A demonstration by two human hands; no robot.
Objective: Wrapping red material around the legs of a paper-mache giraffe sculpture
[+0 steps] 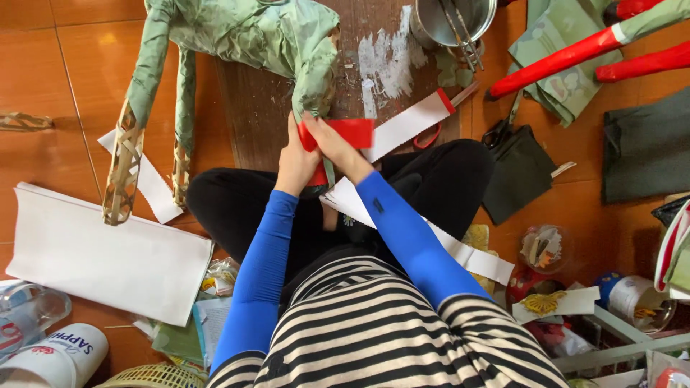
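Observation:
A woven bamboo frame figure covered in green paper (244, 32) stands in front of me, one of its legs reaching down to my hands. My left hand (296, 159) grips the lower end of that leg. My right hand (332, 140) presses a red paper strip (352, 133) around the same leg. The strip's white backing (410, 123) trails off to the right over a wooden board (266, 108).
A metal pot (453, 20) with tongs sits at the board's far end. Red-wrapped limbs (560, 61) and green paper lie at right, dark cloth (517, 172) and red-handled scissors (429, 136) nearby. White paper sheets (108, 251) lie left; jars, tape and clutter crowd the lower corners.

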